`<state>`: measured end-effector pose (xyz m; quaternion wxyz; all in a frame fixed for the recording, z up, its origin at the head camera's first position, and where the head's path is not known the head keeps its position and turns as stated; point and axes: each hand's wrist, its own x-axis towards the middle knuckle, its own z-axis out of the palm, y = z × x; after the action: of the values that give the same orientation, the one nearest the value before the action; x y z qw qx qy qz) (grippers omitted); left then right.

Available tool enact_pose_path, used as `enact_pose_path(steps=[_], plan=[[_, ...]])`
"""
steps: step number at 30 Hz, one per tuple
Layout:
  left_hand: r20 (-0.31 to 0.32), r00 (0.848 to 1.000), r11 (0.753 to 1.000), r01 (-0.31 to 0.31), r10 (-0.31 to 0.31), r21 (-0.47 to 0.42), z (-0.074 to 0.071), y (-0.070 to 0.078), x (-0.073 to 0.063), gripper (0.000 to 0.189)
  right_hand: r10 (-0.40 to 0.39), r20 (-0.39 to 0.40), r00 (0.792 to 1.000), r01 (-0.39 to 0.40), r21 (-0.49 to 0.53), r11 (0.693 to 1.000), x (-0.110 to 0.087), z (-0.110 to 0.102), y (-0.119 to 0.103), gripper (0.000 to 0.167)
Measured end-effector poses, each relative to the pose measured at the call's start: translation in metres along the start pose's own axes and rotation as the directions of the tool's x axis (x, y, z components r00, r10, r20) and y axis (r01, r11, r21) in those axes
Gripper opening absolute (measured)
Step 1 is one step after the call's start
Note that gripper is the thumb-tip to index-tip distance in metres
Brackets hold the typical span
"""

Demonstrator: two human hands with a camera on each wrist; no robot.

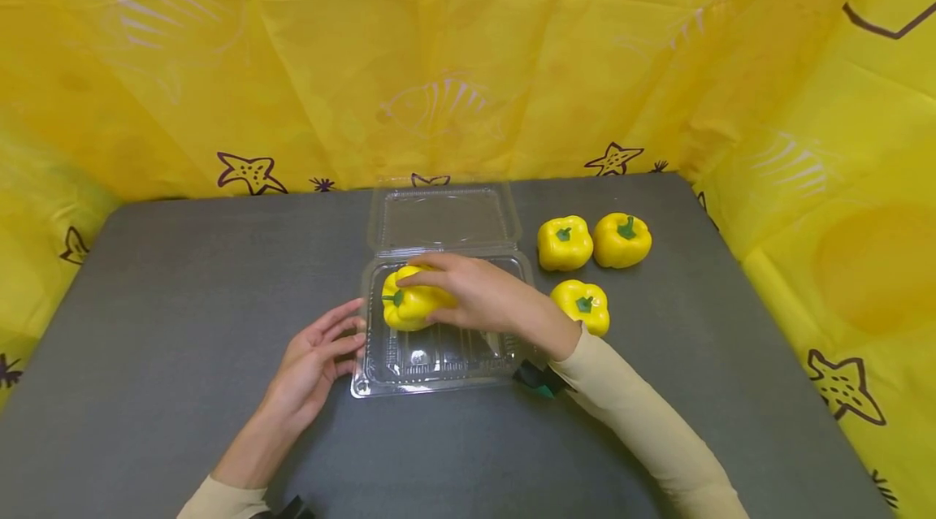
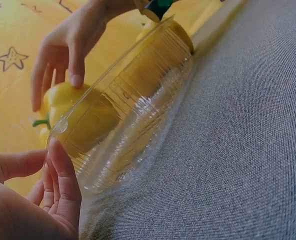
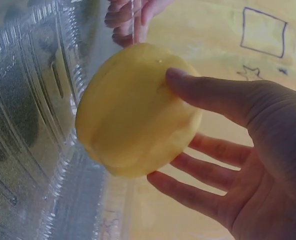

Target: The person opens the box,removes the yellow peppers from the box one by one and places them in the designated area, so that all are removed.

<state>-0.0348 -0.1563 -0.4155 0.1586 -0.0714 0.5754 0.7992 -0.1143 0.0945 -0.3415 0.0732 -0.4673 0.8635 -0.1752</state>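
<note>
My right hand (image 1: 475, 291) holds a yellow bell pepper (image 1: 411, 309) with a green stem over the left part of a clear plastic clamshell container (image 1: 439, 391). In the right wrist view, thumb and fingers grip the pepper (image 3: 138, 115) from its sides. The pepper's stem points left; whether it rests on the container floor I cannot tell. At the container's left rim is my left hand (image 1: 310, 365), its fairly straight fingers touching the edge. The left wrist view shows these fingers (image 2: 63, 185) by the container's corner. The container's lid (image 1: 442, 218) lies folded back, away from me.
Right of the container are three more yellow bell peppers: one at the back (image 1: 565, 243), another beside it (image 1: 621, 240), and a nearer one (image 1: 585, 304) partly behind my right wrist. A yellow patterned cloth (image 1: 453, 40) rises behind the grey table (image 1: 219, 283).
</note>
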Motion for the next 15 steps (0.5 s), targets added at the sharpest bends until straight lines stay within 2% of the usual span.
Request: enact_pose_path(steps=[15], plan=[[-0.008,1.0,1.0,0.02,-0.02,0.006,0.0006,0.0015,-0.0016,0.049,-0.032,-0.092,0.995,0.035,0.033,0.999,-0.0069,-0.0022,-0.0048,0.052]])
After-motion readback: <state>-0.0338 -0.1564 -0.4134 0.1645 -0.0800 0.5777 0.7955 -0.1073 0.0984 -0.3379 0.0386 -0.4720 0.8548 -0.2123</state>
